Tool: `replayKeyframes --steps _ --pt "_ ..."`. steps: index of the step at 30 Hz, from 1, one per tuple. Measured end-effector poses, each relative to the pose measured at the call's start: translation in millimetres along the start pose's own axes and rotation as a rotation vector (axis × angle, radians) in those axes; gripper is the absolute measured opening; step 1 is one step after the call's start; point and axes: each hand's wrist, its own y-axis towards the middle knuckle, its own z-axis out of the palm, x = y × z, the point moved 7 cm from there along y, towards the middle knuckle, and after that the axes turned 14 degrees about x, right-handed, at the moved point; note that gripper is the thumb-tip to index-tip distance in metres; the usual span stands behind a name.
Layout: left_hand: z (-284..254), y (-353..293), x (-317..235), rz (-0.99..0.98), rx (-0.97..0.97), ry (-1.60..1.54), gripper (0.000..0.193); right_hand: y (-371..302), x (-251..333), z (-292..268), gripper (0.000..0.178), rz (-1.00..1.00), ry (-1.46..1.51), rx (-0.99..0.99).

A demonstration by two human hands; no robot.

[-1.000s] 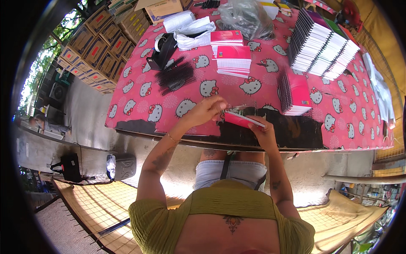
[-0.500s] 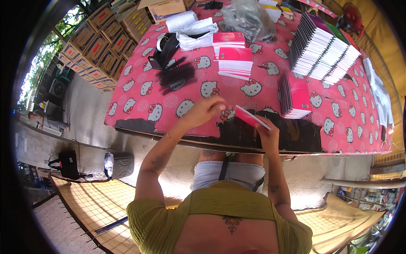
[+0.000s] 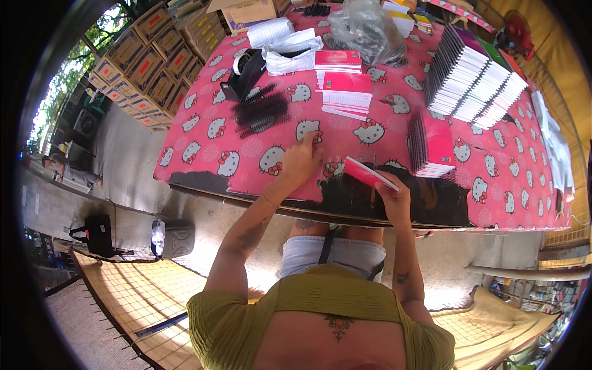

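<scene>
A thin pink-covered notebook [image 3: 365,172] is gripped by my right hand [image 3: 396,196] at its right end, tilted above the table's near edge. To its left, my left hand [image 3: 300,163] hovers over the pink tablecloth, holding nothing that I can see, with a finger stretched forward and apart from the thumb. Ahead of it lies a heap of black spiral binding coils [image 3: 262,113]. A stack of pink notebooks without visible coils [image 3: 346,98] rests farther back. On the right stands a pile of pink spiral-bound notebooks [image 3: 436,145].
Taller stacks of spiral notebooks [image 3: 468,77] stand at the far right. A black tape dispenser [image 3: 245,77], white plastic bundles [image 3: 293,49] and a clear plastic bag [image 3: 367,34] sit at the back. Cardboard boxes [image 3: 145,58] are piled left of the table. The tablecloth's near edge is torn [image 3: 431,200].
My left hand has turned, its finger now pointing forward rather than right toward the notebook. My right hand keeps the notebook in nearly the same place. The whole view has shifted slightly.
</scene>
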Motion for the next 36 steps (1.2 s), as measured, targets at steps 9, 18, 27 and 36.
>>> replayKeyframes --steps 9,18,27,36 --pt "-24 -29 -61 0.409 0.037 -0.311 0.022 5 -7 -2 0.026 -0.054 -0.039 -0.032" --pt "-14 -22 -51 0.167 0.218 -0.46 0.022 4 -2 2 0.025 -0.037 0.008 0.012" --pt "-25 -7 -67 0.459 0.284 -0.383 0.022 4 -3 3 0.022 -0.05 -0.023 0.023" --pt "-31 -13 -91 0.578 0.363 -0.186 0.018 -3 6 8 0.023 -0.014 0.068 0.053"
